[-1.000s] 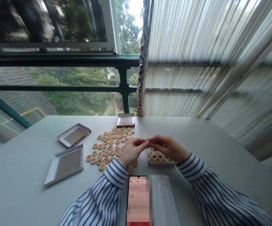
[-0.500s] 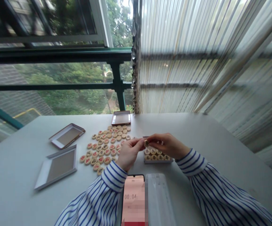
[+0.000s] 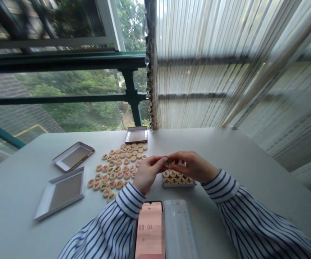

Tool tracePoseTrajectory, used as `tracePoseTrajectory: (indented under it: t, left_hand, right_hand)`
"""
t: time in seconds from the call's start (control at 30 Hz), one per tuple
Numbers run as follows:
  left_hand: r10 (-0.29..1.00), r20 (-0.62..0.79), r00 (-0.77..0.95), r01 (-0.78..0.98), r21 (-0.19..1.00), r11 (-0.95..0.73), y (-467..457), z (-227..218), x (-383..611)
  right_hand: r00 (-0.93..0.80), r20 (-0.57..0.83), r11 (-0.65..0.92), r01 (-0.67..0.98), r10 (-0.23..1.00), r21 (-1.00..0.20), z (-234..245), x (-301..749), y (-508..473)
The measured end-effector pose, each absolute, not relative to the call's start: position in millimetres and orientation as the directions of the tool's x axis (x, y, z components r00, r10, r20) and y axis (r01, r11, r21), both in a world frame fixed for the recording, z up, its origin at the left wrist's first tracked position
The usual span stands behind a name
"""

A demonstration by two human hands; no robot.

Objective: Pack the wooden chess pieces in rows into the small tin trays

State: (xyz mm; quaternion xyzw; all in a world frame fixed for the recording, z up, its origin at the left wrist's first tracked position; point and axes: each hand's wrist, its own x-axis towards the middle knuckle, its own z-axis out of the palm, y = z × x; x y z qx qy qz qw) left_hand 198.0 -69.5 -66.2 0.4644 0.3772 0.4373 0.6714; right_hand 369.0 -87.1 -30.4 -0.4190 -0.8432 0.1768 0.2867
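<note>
A round wooden Chinese chess piece [image 3: 167, 163] with a black character is pinched between the fingertips of both my hands. My left hand [image 3: 149, 172] grips it from the left with thumb and forefinger. From the right, my right hand [image 3: 191, 166] has its thumb and forefinger on the same piece. Below them lies a shallow grey box [image 3: 179, 185] with rows of pieces [image 3: 181, 181] showing black characters; my right hand hides its back part. Many loose pieces [image 3: 119, 174] with red or black characters, some blank side up, spread out left of my left hand.
Shallow trays or lids stand at the left: a grey one [image 3: 82, 182], a brown-rimmed one [image 3: 77, 169], and another [image 3: 136, 141] at the back edge. In front lie a phone [image 3: 148, 216] showing a timer and a translucent white case [image 3: 178, 223]. A string curtain [image 3: 190, 90] hangs behind the table.
The view has shifted slightly, so the table things sit a little further left. Both hands stay on the piece, whose marked face now turns more toward me.
</note>
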Motion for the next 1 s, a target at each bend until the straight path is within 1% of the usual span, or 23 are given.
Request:
tracePoseTrajectory:
  t: [0.2,0.33,0.37,0.43,0.53,0.63,0.7,0.77,0.87,1.0]
  left_hand:
    - [0.938,-0.074,0.339,-0.197,0.969,0.148,-68,-68,203]
    - [0.943,-0.014,0.332,-0.111,0.992,0.054,-68,-73,201]
    - [0.949,0.015,0.316,-0.055,0.998,0.003,-68,-74,200]
    - [0.956,0.093,0.277,0.110,0.986,-0.128,-69,-74,197]
    - [0.943,0.215,0.254,0.382,0.874,-0.302,-71,-74,192]
    - [0.918,0.294,0.265,0.535,0.747,-0.394,-73,-76,189]
    - [0.901,0.322,0.292,0.574,0.695,-0.434,-74,-79,188]
    - [0.890,0.325,0.320,0.587,0.669,-0.455,-74,-82,188]
    - [0.892,0.309,0.331,0.595,0.665,-0.451,-74,-85,189]
    - [0.896,0.300,0.327,0.593,0.673,-0.442,-74,-87,189]
  right_hand:
    - [-0.512,0.338,0.614,0.648,0.790,-0.451,-34,373,-84]
    - [-0.518,0.341,0.620,0.661,0.784,-0.422,-36,377,-83]
    - [-0.510,0.336,0.611,0.671,0.792,-0.420,-35,380,-83]
    - [-0.491,0.306,0.578,0.700,0.816,-0.419,-34,386,-82]
    - [-0.462,0.237,0.519,0.754,0.855,-0.401,-32,397,-80]
    - [-0.440,0.156,0.466,0.809,0.884,-0.359,-31,407,-78]
    - [-0.435,0.113,0.447,0.836,0.893,-0.319,-32,411,-76]
    - [-0.430,0.083,0.436,0.857,0.899,-0.277,-32,414,-75]
    - [-0.414,0.032,0.410,0.882,0.910,-0.233,-34,416,-74]
    - [-0.389,-0.053,0.370,0.903,0.920,-0.218,-35,415,-72]
